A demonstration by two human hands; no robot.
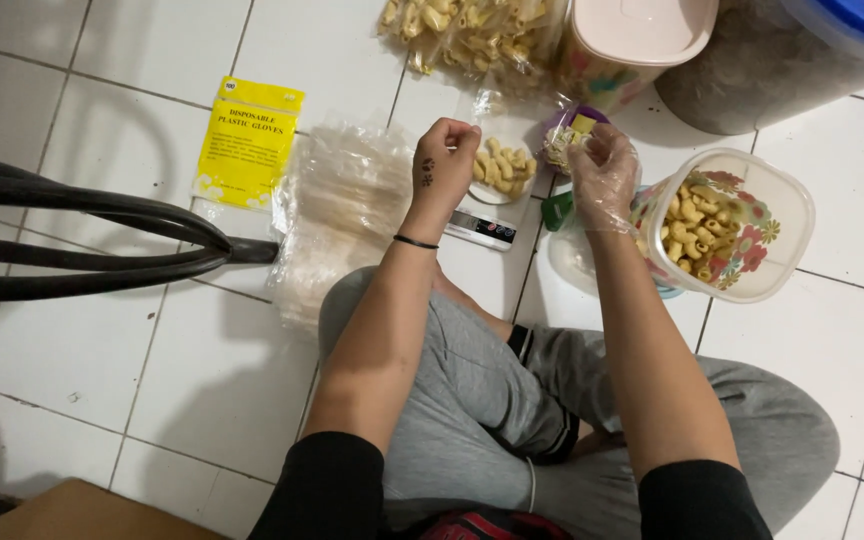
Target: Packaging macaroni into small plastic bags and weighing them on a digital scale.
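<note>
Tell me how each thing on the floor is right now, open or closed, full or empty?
Flowered tub: open, tilted, partly full of pasta.
Small bag on the scale: open, some pasta inside.
Scale: carrying the bag.
Left hand: bare, pinching the bag's edge.
Right hand: in a clear glove, holding pasta pieces.
Beige container: lid on.
Glove packet: lying flat.

— How's the light?
— Fairly bright, from overhead; soft shadows fall on the white floor tiles (pixel 202 380) left of the arms.
— Sharpness?
— Mostly crisp, with mild glare on the clear plastic bags (pixel 337 215).
</note>
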